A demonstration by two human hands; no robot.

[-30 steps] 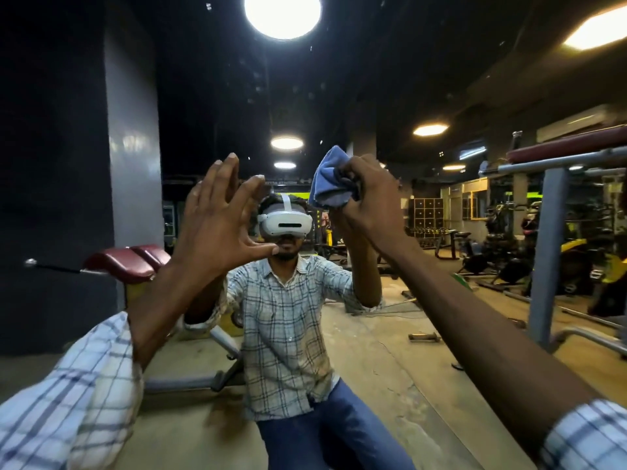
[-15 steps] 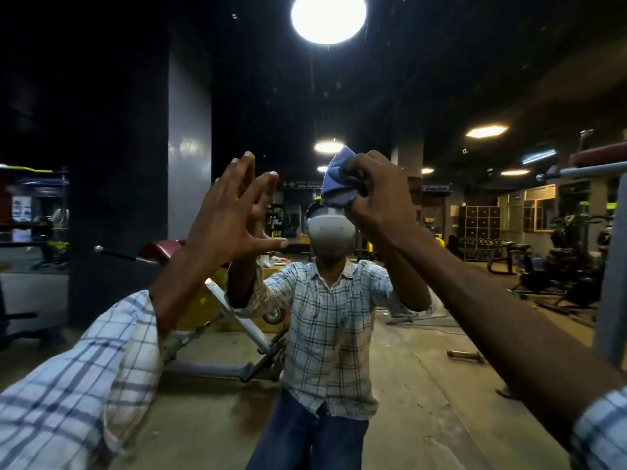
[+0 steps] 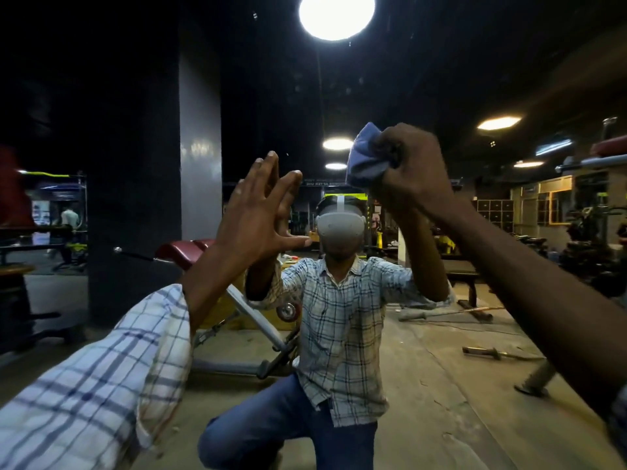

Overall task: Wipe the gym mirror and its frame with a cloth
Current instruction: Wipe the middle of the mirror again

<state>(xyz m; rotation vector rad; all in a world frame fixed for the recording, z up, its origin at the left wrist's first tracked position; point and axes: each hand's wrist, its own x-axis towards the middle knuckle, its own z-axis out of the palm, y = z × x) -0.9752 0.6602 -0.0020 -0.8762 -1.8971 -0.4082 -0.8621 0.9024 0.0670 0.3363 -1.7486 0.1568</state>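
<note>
The gym mirror (image 3: 424,79) fills the whole view, and its frame is out of sight. My left hand (image 3: 252,217) is raised with straight, spread fingers, its palm flat against the glass and meeting its own reflection. My right hand (image 3: 412,167) is raised a little higher to the right. It grips a bunched blue cloth (image 3: 366,156) and holds it against the glass. The mirror shows a kneeling person in a checked shirt and blue jeans.
All else is reflection: a dark pillar (image 3: 200,147), a red padded bench (image 3: 188,252) on a grey metal stand, bars lying on the concrete floor (image 3: 448,418), gym machines at the right and round ceiling lights.
My view has swung left across the mirror and the reflection sits lower, now kneeling. My right hand with the cloth has moved up and right on the glass. My left hand stays flat on it.
</note>
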